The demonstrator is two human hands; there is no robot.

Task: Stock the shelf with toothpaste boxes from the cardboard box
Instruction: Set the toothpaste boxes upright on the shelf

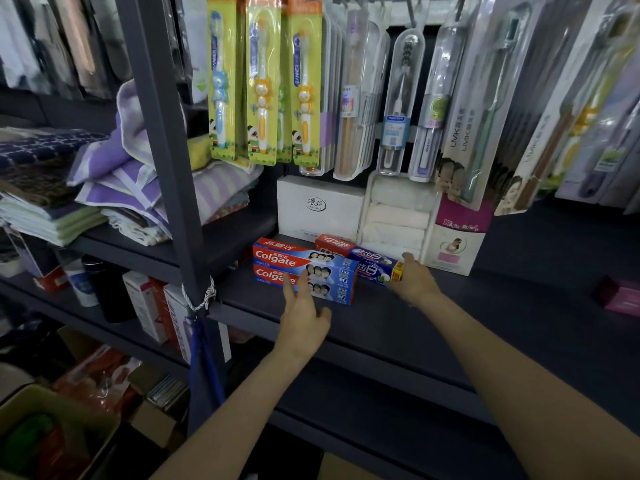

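Observation:
Two stacked red-and-blue Colgate toothpaste boxes (304, 270) lie on the dark shelf (433, 327). Behind them lies a red toothpaste box (334, 244), and to their right a dark blue toothpaste box (375, 268). My left hand (303, 318) reaches up with straight fingers, its fingertips touching the front of the Colgate boxes. My right hand (414, 280) grips the right end of the dark blue box, thumb on top. A cardboard box (41, 431) sits at the bottom left, holding green and red items.
Packaged toothbrushes (263, 81) hang above the shelf. A white box (318, 206) and a pack of white towels (398, 216) stand behind the toothpaste. Folded towels (121, 181) fill the left shelf beyond a dark upright post (166, 133). A pink box (620, 299) lies far right.

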